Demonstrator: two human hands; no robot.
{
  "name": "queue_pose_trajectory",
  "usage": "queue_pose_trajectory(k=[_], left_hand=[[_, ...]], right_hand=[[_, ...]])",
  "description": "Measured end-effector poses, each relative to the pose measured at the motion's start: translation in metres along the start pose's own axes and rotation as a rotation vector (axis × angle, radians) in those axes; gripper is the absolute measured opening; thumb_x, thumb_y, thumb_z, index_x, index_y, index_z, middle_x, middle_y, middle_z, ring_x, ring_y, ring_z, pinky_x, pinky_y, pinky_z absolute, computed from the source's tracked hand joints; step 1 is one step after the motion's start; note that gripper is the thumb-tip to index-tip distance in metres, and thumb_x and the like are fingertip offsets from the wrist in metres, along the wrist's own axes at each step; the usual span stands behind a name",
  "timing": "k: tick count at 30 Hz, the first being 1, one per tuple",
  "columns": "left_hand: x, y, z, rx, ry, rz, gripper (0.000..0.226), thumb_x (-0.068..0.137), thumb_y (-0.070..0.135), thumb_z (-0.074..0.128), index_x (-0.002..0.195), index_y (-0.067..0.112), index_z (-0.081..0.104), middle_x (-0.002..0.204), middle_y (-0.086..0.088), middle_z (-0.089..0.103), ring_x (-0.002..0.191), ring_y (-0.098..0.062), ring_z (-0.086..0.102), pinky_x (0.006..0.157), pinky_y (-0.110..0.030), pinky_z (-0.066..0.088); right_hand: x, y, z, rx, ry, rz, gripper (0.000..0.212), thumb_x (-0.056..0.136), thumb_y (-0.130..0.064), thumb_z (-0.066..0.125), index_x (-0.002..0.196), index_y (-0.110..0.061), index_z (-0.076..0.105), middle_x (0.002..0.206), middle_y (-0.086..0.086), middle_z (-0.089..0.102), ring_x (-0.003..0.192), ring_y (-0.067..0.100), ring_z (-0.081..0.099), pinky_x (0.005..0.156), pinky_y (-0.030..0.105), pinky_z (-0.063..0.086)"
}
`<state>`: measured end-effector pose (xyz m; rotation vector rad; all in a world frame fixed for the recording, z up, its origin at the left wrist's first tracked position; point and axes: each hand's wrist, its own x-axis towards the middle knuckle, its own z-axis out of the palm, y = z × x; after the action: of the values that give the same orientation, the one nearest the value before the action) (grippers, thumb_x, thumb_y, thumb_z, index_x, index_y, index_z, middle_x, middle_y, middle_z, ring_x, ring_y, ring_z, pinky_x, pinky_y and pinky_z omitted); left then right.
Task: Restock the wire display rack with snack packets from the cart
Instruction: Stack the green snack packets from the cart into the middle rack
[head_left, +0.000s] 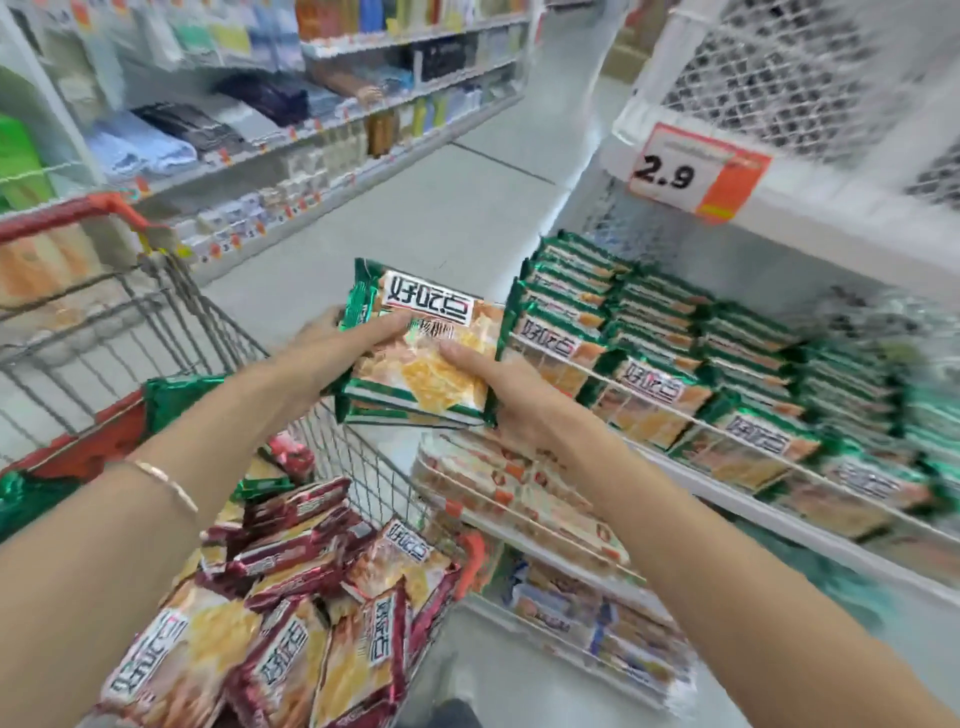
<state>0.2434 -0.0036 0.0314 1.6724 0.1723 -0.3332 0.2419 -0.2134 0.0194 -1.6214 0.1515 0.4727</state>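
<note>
A small stack of green-edged snack packets (415, 358) is held level between both hands, just left of the wire display rack (670, 410). My left hand (343, 343) grips the stack's left end, thumb on top. My right hand (498, 389) holds its right end from below. The rack's middle shelf holds rows of matching green packets (675, 332). Below my arms, the wire cart (171, 322) is full of maroon-edged packets (291, 587), with some green ones (182, 395) at its left side.
A price tag reading 2.9 (696, 171) hangs on the rack's upper shelf. Lower rack shelves carry orange and blue packets (519, 493). Across the aisle stands a long store shelf (291, 140) of goods. Grey floor (457, 208) runs between them.
</note>
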Motion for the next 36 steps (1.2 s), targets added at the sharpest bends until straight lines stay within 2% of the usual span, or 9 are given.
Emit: queue_pose_trajectory(k=[3, 7, 12, 15, 20, 27, 31, 33, 36], left_hand=[[0.027, 0.044, 0.065, 0.056, -0.107, 0.132, 0.065, 0.061, 0.061, 0.081, 0.111, 0.023, 0.065, 0.095, 0.004, 0.077, 0.083, -0.014, 0.074, 0.073, -0.024, 0.057], [0.077, 0.092, 0.152, 0.153, -0.136, 0.293, 0.032, 0.084, 0.051, 0.071, 0.099, 0.023, 0.065, 0.086, 0.008, 0.073, 0.06, -0.001, 0.069, 0.051, -0.012, 0.049], [0.149, 0.117, 0.26, 0.247, -0.201, 0.487, 0.03, 0.084, 0.054, 0.069, 0.092, 0.025, 0.067, 0.073, 0.015, 0.067, 0.064, 0.0, 0.06, 0.069, -0.02, 0.047], [0.188, 0.121, 0.31, 0.23, -0.251, 0.581, 0.048, 0.074, 0.066, 0.07, 0.109, 0.034, 0.066, 0.098, 0.014, 0.071, 0.09, -0.007, 0.065, 0.096, -0.033, 0.052], [0.244, 0.117, 0.354, 0.331, -0.301, 0.625, 0.046, 0.075, 0.05, 0.078, 0.113, 0.031, 0.06, 0.102, 0.014, 0.068, 0.095, -0.005, 0.064, 0.089, -0.022, 0.05], [0.263, 0.105, 0.357, 0.459, -0.312, 0.69, 0.095, 0.064, 0.013, 0.091, 0.142, 0.02, 0.036, 0.108, 0.012, 0.065, 0.106, -0.009, 0.061, 0.101, -0.029, 0.044], [0.26, 0.1, 0.354, 0.408, -0.26, 0.76, 0.114, 0.071, 0.013, 0.087, 0.155, 0.022, 0.011, 0.112, 0.027, 0.051, 0.102, 0.012, 0.051, 0.082, 0.001, 0.037], [0.255, 0.095, 0.35, 0.36, -0.238, 0.824, 0.118, 0.078, 0.027, 0.082, 0.157, 0.031, -0.005, 0.134, 0.026, 0.036, 0.121, 0.013, 0.034, 0.102, -0.009, 0.027], [0.256, 0.094, 0.342, 0.48, -0.143, 1.005, 0.105, 0.08, 0.058, 0.07, 0.153, 0.049, -0.005, 0.164, 0.016, 0.002, 0.15, -0.009, 0.012, 0.121, -0.048, 0.02]], right_hand=[[-0.012, -0.015, -0.066, -0.01, 0.225, -0.087, 0.097, 0.044, -0.07, 0.09, 0.122, -0.017, 0.064, 0.112, 0.001, 0.075, 0.106, 0.024, 0.071, 0.103, 0.048, 0.05], [-0.025, -0.034, -0.152, 0.095, 0.372, -0.246, 0.07, 0.055, -0.047, 0.089, 0.114, -0.014, 0.069, 0.106, 0.003, 0.077, 0.101, 0.023, 0.073, 0.103, 0.045, 0.051], [-0.009, -0.038, -0.26, 0.05, 0.621, -0.322, 0.108, 0.029, -0.061, 0.093, 0.12, -0.011, 0.065, 0.098, 0.004, 0.078, 0.09, 0.023, 0.075, 0.094, 0.043, 0.056], [0.01, -0.03, -0.304, -0.132, 0.805, -0.461, 0.103, 0.045, -0.074, 0.084, 0.13, -0.021, 0.061, 0.117, -0.001, 0.072, 0.107, 0.02, 0.068, 0.101, 0.039, 0.051], [0.044, -0.003, -0.35, -0.342, 0.84, -0.518, 0.08, 0.081, -0.047, 0.078, 0.145, -0.02, 0.039, 0.125, -0.01, 0.055, 0.11, 0.009, 0.052, 0.095, 0.022, 0.04], [0.07, 0.002, -0.379, -0.347, 0.59, -0.444, 0.072, 0.072, -0.014, 0.088, 0.132, -0.019, 0.048, 0.113, -0.01, 0.068, 0.102, 0.002, 0.065, 0.097, 0.026, 0.052], [0.072, -0.001, -0.378, -0.327, 0.584, -0.409, 0.121, 0.046, -0.048, 0.097, 0.148, -0.022, 0.037, 0.134, -0.003, 0.063, 0.122, 0.014, 0.061, 0.113, 0.044, 0.042], [0.058, 0.0, -0.374, -0.467, 0.814, -0.482, 0.135, 0.058, -0.059, 0.09, 0.159, -0.029, 0.006, 0.162, 0.002, 0.029, 0.146, 0.019, 0.033, 0.123, 0.042, 0.023], [0.04, 0.003, -0.365, -1.31, 0.977, -0.737, 0.114, 0.077, -0.063, 0.072, 0.159, -0.035, -0.002, 0.168, 0.003, -0.005, 0.154, 0.024, -0.002, 0.124, 0.052, 0.004]])
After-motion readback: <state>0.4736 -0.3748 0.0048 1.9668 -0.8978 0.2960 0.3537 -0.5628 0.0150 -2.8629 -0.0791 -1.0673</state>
